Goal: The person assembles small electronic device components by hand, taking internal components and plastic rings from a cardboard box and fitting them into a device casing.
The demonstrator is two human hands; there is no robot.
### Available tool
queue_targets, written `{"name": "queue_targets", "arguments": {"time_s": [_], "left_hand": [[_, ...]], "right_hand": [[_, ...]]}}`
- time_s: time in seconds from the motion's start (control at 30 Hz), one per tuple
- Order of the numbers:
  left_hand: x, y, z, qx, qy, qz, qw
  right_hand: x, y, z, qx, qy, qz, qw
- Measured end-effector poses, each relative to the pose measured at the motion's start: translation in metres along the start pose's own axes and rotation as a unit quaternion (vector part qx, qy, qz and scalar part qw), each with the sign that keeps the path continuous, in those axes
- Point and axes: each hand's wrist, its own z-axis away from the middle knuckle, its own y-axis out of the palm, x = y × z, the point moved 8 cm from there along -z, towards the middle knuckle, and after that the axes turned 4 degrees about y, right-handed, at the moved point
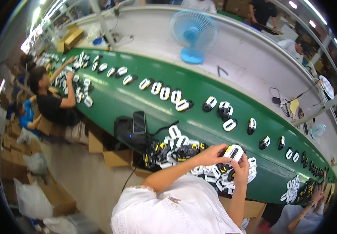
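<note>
Both my hands are closed on one white-and-black plastic housing (235,153), held up over the near edge of the green belt. My left hand (214,155) grips its left side, and my right hand (241,169) has thumb and fingers on its lower right side. The exact kind of the housing cannot be made out. Under and around my hands lies a heap of white oval plastic frames (212,172). To the left of my arm are black parts with yellow marks (157,151), mixed with more white frames (174,132).
Finished-looking black-and-white units (164,93) stand spaced along the green belt (137,105). A black bag (126,130) with a phone (139,122) lies to my left. Beyond stands a blue fan (194,35). Co-workers sit at left (53,97) and right (305,214). Cardboard boxes (117,158) are below.
</note>
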Motion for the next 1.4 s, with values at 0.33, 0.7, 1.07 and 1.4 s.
{"name": "queue_targets", "arguments": {"time_s": [0.33,0.7,1.07,1.4], "left_hand": [[-0.011,-0.225,0.121,-0.496,-0.007,-0.457,0.739],[0.017,-0.313,0.192,-0.439,-0.321,-0.660,0.518],[0.020,-0.143,0.073,-0.326,-0.058,-0.320,0.888],[0.020,-0.024,0.035,-0.264,0.008,-0.184,0.947]], "right_hand": [[-0.054,-0.026,0.022,-0.082,0.053,0.074,0.992],[-0.042,-0.012,0.003,-0.056,0.025,0.098,0.993],[-0.047,0.003,0.005,-0.026,0.053,0.096,0.994],[-0.056,0.021,0.012,-0.023,0.096,0.016,0.995]]}}
